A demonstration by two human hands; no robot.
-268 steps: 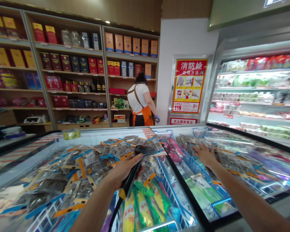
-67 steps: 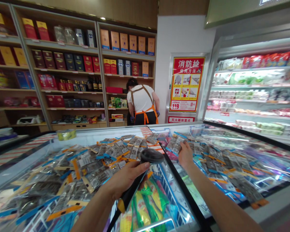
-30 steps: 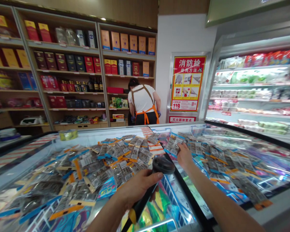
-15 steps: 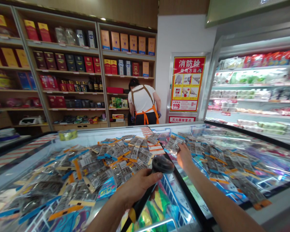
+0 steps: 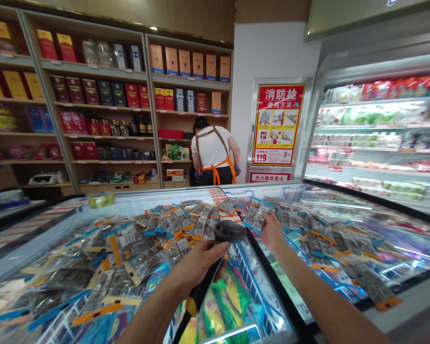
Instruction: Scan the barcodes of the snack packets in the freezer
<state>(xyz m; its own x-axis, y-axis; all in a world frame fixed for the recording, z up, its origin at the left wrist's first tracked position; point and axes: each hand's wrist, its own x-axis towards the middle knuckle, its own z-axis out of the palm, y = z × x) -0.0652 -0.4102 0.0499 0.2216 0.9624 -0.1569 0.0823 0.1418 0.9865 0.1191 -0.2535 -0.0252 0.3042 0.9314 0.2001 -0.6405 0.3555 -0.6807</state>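
Note:
My left hand (image 5: 197, 270) is closed around the handle of a black handheld barcode scanner (image 5: 230, 232), whose cord runs down toward the bottom edge. Its head is raised over the freezer. Farther off to the right, my right hand (image 5: 272, 231) pinches a clear packet with a blue strip (image 5: 257, 212) by its near side. That packet is over other similar packets on the freezer's glass top. A large heap of clear packets with dark contents (image 5: 143, 243) and blue or orange strips spreads left of the scanner.
Below the scanner, a wire basket (image 5: 251, 279) inside the freezer holds green and yellow bags (image 5: 218, 306). A dark frame rail (image 5: 275, 282) divides the freezer top. A tape roll (image 5: 101, 199) sits on the far left rim. Beyond, a person in an orange-strapped apron (image 5: 217, 153) bends by the shelves.
My left hand has moved slightly left and up with the scanner. My right hand stays nearly in place, and the packet in it has tilted a little.

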